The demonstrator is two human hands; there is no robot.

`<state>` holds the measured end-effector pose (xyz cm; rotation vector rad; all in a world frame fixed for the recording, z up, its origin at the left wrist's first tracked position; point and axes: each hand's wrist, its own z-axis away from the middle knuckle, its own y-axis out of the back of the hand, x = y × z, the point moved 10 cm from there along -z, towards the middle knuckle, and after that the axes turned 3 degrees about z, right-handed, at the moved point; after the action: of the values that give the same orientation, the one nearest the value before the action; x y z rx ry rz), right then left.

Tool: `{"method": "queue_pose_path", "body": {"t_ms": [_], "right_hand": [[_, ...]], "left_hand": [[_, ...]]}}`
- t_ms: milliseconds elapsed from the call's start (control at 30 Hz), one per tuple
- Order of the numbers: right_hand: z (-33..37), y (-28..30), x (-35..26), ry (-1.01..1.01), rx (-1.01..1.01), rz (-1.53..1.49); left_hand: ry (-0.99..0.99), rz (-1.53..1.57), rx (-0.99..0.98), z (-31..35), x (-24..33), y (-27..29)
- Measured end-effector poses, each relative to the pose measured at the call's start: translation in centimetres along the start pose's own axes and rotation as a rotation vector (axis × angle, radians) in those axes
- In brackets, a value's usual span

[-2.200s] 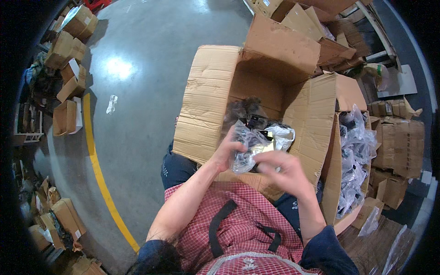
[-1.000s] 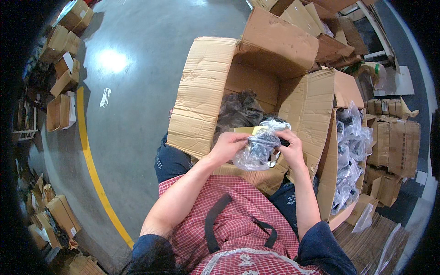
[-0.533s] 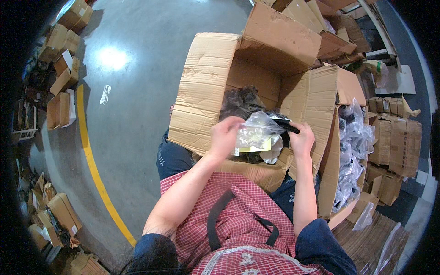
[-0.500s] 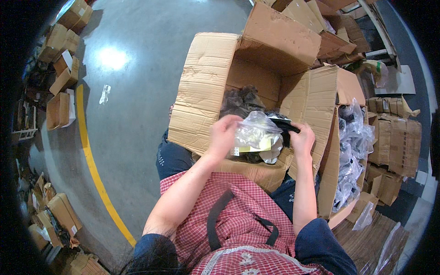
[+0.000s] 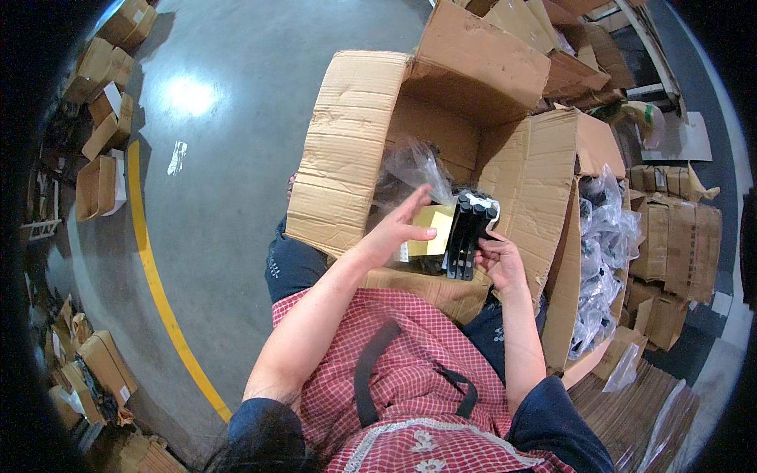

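Observation:
Over the open cardboard box [image 5: 341,158] in front of me, my right hand [image 5: 502,262] pinches a small bundle of black bar-shaped parts [image 5: 467,236] with rounded ends. My left hand [image 5: 398,230] is open, thumb and fingers apart, just left of the bundle. Close to its fingers is a yellow sheet [image 5: 430,231], inside the box. Beyond that hand a crumpled clear plastic bag [image 5: 422,167] sits loosely in the box, apart from the fingers as far as I can see. What lies deeper in the box is mostly hidden.
At my right stands a box of plastic-wrapped parts [image 5: 598,268]. Flattened cardboard [image 5: 639,418] is stacked near it on the floor. More cartons [image 5: 674,244] stand farther right, and others [image 5: 102,189] line the left side beyond a yellow floor line [image 5: 158,288].
The clear bag has come away from the black parts and now lies farther back in the box. My left hand has opened; the right has turned the bundle upright and brought it slightly nearer.

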<state>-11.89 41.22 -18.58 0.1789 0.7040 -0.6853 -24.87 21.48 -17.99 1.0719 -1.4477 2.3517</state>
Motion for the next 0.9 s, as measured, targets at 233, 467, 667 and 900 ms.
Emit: {"method": "queue_pose_path", "body": {"t_ms": [233,467,667,900], "right_hand": [[2.9,-6.3,1.9,-0.046,-0.178,0.155],[3.8,-8.6,-3.5,0.667,-0.126,1.303],[3.2,-12.8,-4.2,0.623,0.042,1.264],[1.2,-9.6,-3.4,0.201,-0.257,0.516]], "left_hand": [[0.277,0.274,-0.095,0.7,-3.5,-2.8],[0.163,-0.189,0.06,0.5,-4.3,0.5],[-0.022,-0.88,0.263,1.4,-1.9,-0.2],[-0.075,-0.423,0.01,1.9,-1.5,-1.5]]}}
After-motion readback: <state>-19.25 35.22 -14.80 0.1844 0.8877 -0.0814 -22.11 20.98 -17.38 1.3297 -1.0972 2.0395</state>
